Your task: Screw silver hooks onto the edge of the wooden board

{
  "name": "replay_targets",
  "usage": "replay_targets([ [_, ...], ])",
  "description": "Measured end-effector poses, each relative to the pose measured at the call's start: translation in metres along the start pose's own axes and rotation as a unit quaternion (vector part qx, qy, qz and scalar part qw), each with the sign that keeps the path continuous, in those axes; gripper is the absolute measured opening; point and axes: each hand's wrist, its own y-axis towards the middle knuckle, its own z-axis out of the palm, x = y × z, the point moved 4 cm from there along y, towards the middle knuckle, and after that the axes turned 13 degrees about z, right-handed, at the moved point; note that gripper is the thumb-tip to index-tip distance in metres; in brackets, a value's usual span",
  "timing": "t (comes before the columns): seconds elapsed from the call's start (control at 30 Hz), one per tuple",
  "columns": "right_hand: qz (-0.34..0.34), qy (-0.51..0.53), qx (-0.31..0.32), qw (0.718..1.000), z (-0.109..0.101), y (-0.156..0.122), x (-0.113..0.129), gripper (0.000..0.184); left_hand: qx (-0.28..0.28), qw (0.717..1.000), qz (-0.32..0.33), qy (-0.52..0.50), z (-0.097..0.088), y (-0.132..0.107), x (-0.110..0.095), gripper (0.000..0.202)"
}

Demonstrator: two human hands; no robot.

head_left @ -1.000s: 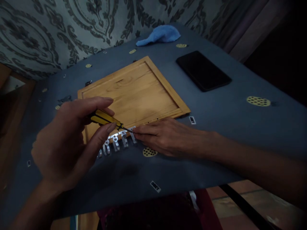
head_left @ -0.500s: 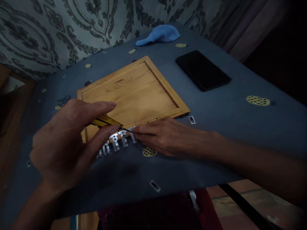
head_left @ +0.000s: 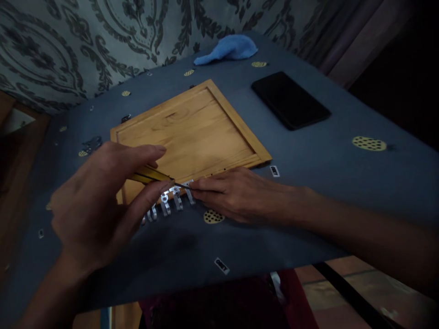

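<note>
Screw-driving, I'd say: left hand (head_left: 99, 205) pinches screwdriver (head_left: 151, 176) onto hook rail (head_left: 168, 197), right hand (head_left: 236, 194) flat, pinning rail to board (head_left: 192, 132) (next: keep tip seated)

Dim, warm light; dark vignetted corners; edges warped, slightly soft.

Yellow screwdriver (head_left: 153, 175), tip on silver hook rail (head_left: 167, 199), along board (head_left: 192, 132) edge

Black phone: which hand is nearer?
Right. The right hand rests nearer the camera than the phone, not touching it; the left hand is farther left, holding a screwdriver.
</note>
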Motion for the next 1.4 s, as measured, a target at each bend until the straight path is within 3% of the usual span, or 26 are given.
replay_targets([
  [0.23,0.000,-0.009,0.005,1.000,-0.0007,0.0002,0.0003,0.031,0.001,0.990,-0.102,-0.098,0.0004,0.0007,0.0011,0.033],
  [0.47,-0.020,-0.027,-0.025,0.999,-0.0008,-0.0017,-0.0002,0.031,0.007,1.000,-0.022,-0.010,0.0048,0.0004,0.0046,0.037],
  [0.63,-0.018,-0.031,-0.030,0.999,-0.0009,-0.0011,0.0007,0.031,0.024,0.997,-0.067,-0.003,0.0021,-0.0013,0.0037,0.034],
  [0.83,-0.007,-0.023,-0.011,1.000,0.0005,-0.0002,-0.0003,0.030,0.031,0.990,-0.111,-0.081,-0.0008,-0.0004,0.0034,0.035],
  [1.0,-0.013,-0.030,-0.019,0.999,-0.0012,-0.0007,0.0006,0.031,0.017,0.999,-0.035,0.001,0.0022,-0.0002,0.0036,0.037],
  [1.13,-0.011,-0.038,-0.022,0.999,-0.0023,-0.0008,0.0016,0.031,-0.002,1.000,0.001,0.007,0.0014,-0.0001,0.0009,0.041],
  [1.4,-0.013,-0.028,-0.019,0.999,-0.0011,-0.0007,0.0014,0.031,0.030,0.994,-0.095,-0.048,-0.0013,-0.0009,0.0048,0.031],
])
